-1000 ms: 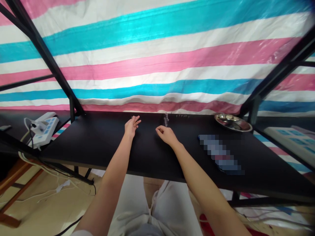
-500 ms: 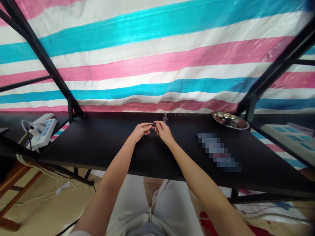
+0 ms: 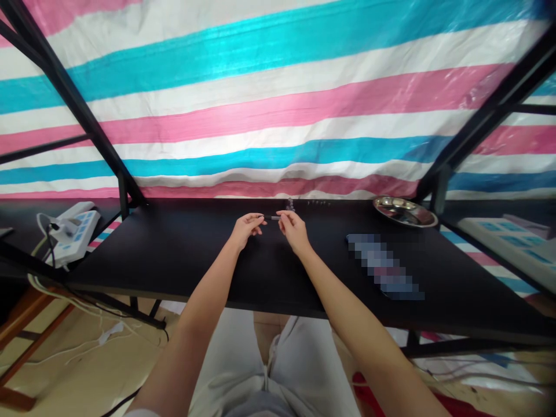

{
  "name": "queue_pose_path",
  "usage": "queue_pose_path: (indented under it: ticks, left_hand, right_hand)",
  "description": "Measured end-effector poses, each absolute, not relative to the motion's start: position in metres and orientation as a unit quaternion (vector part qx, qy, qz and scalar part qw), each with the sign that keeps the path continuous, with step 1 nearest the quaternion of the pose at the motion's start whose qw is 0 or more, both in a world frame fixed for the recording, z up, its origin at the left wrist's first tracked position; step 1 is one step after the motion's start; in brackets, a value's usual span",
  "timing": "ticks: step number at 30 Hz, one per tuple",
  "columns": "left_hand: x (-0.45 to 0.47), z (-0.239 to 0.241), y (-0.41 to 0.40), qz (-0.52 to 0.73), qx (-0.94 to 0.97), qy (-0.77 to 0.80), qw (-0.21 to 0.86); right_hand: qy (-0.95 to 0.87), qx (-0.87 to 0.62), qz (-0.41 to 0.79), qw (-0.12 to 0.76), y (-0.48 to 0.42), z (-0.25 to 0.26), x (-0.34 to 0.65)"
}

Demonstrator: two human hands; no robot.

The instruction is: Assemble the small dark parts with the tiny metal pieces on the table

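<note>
Between my hands, level over the black table [image 3: 182, 266], stretches a thin pen-like rod [image 3: 273, 218], dark toward the left and silver toward the right. My left hand [image 3: 248, 230] pinches its dark end between thumb and fingers. The silver end is pinched by my right hand [image 3: 293, 229]. Both ends are hidden by fingertips, so I cannot tell whether it is one piece or two. Just behind my right hand stands a small clear, shiny object [image 3: 290, 204]. Several tiny pieces [image 3: 319, 203] lie in a row to its right.
A round metal tray [image 3: 406, 212] sits at the back right of the table. Nearer to me lies a blurred-out flat bluish object [image 3: 384, 266]. On the left are a white power strip [image 3: 80, 234] and cables; black frame posts flank the table. A striped tarp [image 3: 278, 110] hangs behind.
My hands have moved slightly apart, so more of the rod shows between them, including a silver stretch near my right fingers.
</note>
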State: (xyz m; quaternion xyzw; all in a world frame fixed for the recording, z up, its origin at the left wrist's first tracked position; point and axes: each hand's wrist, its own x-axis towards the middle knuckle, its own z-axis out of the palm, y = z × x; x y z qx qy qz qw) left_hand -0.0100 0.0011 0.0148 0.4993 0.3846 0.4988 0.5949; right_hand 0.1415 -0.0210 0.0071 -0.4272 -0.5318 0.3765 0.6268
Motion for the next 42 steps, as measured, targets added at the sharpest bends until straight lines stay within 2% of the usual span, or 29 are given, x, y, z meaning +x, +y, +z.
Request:
queue_pose_path:
  ticks: [7, 17, 22, 26, 30, 35, 39, 42]
  left_hand:
    - [-0.012, 0.018, 0.000, 0.521, 0.458, 0.361, 0.623]
    - [-0.012, 0.018, 0.002, 0.566, 0.422, 0.387, 0.593]
    - [-0.015, 0.015, 0.007, 0.611, 0.387, 0.404, 0.560]
    - [-0.017, 0.014, 0.009, 0.625, 0.351, 0.423, 0.554]
    - [-0.017, 0.014, 0.009, 0.616, 0.368, 0.442, 0.538]
    - [-0.016, 0.012, 0.008, 0.603, 0.394, 0.454, 0.525]
    - [-0.016, 0.011, 0.008, 0.599, 0.403, 0.457, 0.519]
    - [-0.015, 0.012, 0.008, 0.597, 0.416, 0.455, 0.513]
  right_hand:
    - [-0.544, -0.431, 0.419, 0.586, -0.021, 0.010, 0.144]
    - [-0.620, -0.455, 0.443, 0.461, -0.028, 0.013, 0.143]
    - [-0.669, -0.463, 0.407, 0.414, -0.032, 0.018, 0.144]
    - [-0.662, -0.463, 0.467, 0.360, -0.033, 0.020, 0.151]
    - [-0.629, -0.467, 0.496, 0.375, -0.027, 0.017, 0.164]
    - [-0.607, -0.552, 0.372, 0.434, -0.016, 0.010, 0.181]
    - [-0.606, -0.666, 0.206, 0.383, -0.012, 0.007, 0.190]
    - [-0.591, -0.715, 0.137, 0.347, -0.012, 0.007, 0.192]
